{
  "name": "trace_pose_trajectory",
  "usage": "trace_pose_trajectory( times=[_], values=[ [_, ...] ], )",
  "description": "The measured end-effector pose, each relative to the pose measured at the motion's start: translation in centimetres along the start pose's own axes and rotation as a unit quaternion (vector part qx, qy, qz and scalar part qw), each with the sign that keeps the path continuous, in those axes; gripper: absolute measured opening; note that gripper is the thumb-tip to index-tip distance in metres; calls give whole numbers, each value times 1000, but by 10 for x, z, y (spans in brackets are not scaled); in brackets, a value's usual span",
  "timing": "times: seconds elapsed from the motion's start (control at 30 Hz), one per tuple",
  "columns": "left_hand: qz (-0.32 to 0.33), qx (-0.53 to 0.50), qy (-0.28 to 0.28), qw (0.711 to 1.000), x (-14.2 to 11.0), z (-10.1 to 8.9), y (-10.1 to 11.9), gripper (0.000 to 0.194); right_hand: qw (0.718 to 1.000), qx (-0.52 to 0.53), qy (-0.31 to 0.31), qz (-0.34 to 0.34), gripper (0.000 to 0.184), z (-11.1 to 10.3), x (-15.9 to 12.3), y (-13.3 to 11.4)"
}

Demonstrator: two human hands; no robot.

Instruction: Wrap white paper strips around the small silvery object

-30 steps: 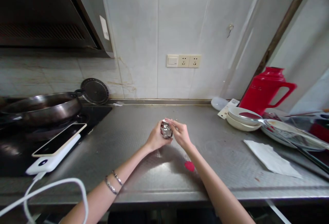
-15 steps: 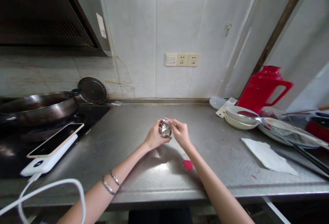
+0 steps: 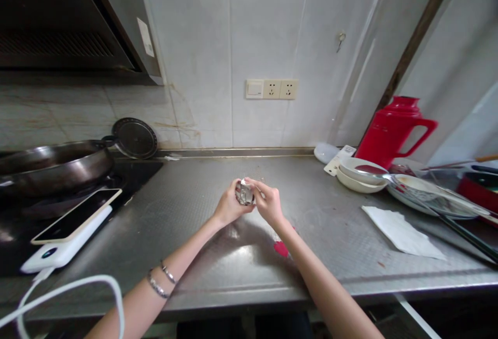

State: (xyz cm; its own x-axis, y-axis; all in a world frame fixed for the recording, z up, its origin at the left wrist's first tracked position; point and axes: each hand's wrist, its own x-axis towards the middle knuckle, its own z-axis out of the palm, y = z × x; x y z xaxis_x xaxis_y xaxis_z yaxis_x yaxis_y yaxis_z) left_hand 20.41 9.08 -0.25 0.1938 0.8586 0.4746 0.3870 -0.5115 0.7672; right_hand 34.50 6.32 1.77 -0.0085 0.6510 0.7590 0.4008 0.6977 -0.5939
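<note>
A small round container [image 3: 245,195] with a shiny silver foil top faces me above the middle of the steel counter [image 3: 187,235]. My left hand [image 3: 229,203] wraps round its left side and underside. The fingertips of my right hand [image 3: 268,201] pinch a crumpled bit of foil at its upper edge, and the foil looks partly lifted. Between my fingers the container's contents do not show clearly. A red piece [image 3: 280,249] lies on the counter by my right forearm, which partly hides it.
On the left are a pan [image 3: 58,165] on the cooktop, a phone [image 3: 78,215] and a white power bank [image 3: 68,240] with a cable. To the right stand white bowls [image 3: 360,183], a red thermos jug [image 3: 389,134] and plates with utensils. A white tissue [image 3: 400,232] lies in front of them.
My right fingers have drawn across the container's top, and the flat foil now looks creased and pulled up at the edge. The view has shifted slightly to the right.
</note>
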Motion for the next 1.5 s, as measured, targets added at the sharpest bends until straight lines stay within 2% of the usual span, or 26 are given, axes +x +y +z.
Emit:
trace_pose_trajectory(
  times=[0.1,0.27,0.4,0.63,0.8,0.87,0.93,1.03,1.1,1.3,1.4,1.5],
  values=[
    [18,44,-13,999,-3,-1,5,75,1000,-24,3,3,27,0,0,3],
    [-25,65,-5,998,-2,-3,10,63,986,-94,-64,-121,38,1,-4,5],
    [-61,58,6,996,0,-4,11,55,971,-133,-102,-169,45,2,-6,2],
    [-40,72,8,997,-2,-4,15,45,978,-123,-84,-146,47,3,-5,-1],
    [-105,10,-15,994,0,-6,10,45,974,-102,-116,-166,48,4,-7,-4],
    [-110,-24,-24,993,0,-5,7,49,977,-87,-111,-158,48,5,-7,-4],
    [-96,-46,-24,994,0,-3,5,55,988,-67,-69,-119,43,4,-5,-1],
    [-80,-75,-20,994,-1,1,6,58,999,-37,1,-22,31,2,-1,4],
    [-80,-91,-19,992,-2,3,9,53,1000,-24,13,4,27,0,0,6],
    [-137,-159,-8,978,-2,1,18,54,996,-38,-2,-81,32,-1,-5,1],
    [-133,-177,3,975,-2,1,18,55,993,-52,-8,-110,33,-1,-6,-2],
    [-102,-145,5,984,-4,3,14,55,992,-69,12,-103,33,-1,-5,0]
  ],
)
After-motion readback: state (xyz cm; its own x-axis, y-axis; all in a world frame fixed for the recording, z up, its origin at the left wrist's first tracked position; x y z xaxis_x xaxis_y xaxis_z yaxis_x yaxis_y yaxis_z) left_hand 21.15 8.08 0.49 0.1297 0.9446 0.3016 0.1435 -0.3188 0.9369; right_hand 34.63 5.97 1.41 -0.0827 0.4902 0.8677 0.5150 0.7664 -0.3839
